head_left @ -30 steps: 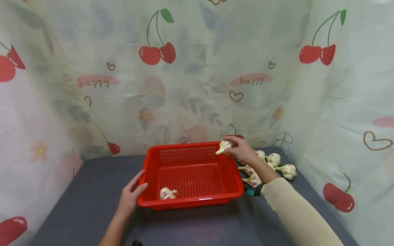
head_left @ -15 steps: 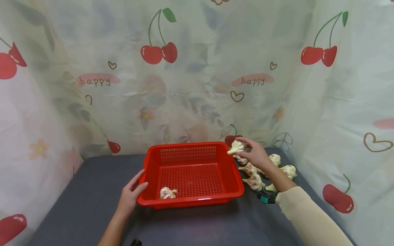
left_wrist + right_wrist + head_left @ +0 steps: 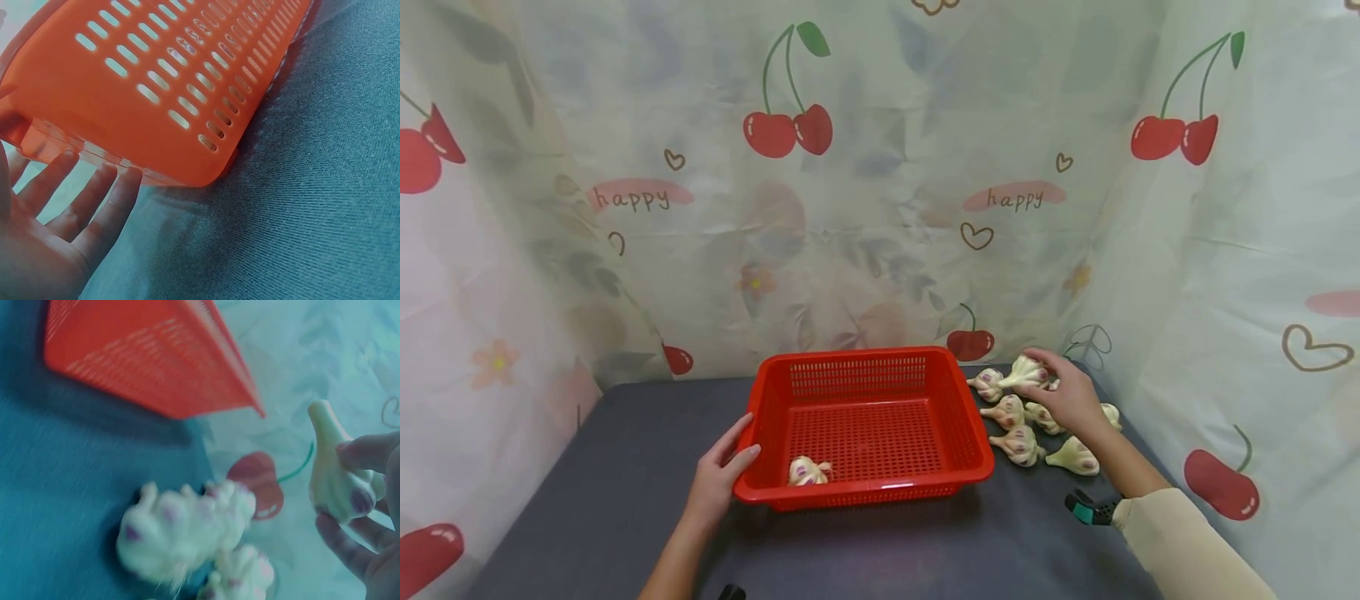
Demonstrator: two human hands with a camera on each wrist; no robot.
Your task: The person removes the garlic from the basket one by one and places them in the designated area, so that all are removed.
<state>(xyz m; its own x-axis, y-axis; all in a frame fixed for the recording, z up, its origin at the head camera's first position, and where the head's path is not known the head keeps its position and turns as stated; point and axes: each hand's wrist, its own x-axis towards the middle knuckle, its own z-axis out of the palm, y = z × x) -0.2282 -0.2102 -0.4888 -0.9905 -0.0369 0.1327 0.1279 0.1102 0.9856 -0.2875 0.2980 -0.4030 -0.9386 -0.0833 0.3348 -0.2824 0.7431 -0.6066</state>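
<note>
In the head view a red plastic basket [image 3: 880, 488] sits on the dark tabletop. A single garlic bulb [image 3: 807, 472] lies inside its front left corner. My left hand [image 3: 715, 475] holds the basket's left rim, thumb over the edge; in the left wrist view the fingers [image 3: 94, 219] reach against the outer wall. To the right, my right hand [image 3: 1071, 400] pinches a garlic bulb [image 3: 1027, 372] above a group of others. The right wrist view shows this held bulb [image 3: 340, 475] between thumb and fingers, stem pointing up.
Several garlic bulbs [image 3: 1019, 445] lie on the table [image 3: 880, 554] right of the basket, a few partly behind my right hand. A cherry-printed curtain [image 3: 865, 250] encloses the back and sides. A small black object [image 3: 732, 592] shows at the bottom edge.
My right hand has carried the garlic bulb rightward, from over the basket's right rim to above the loose bulbs. My left hand and the basket have stayed put.
</note>
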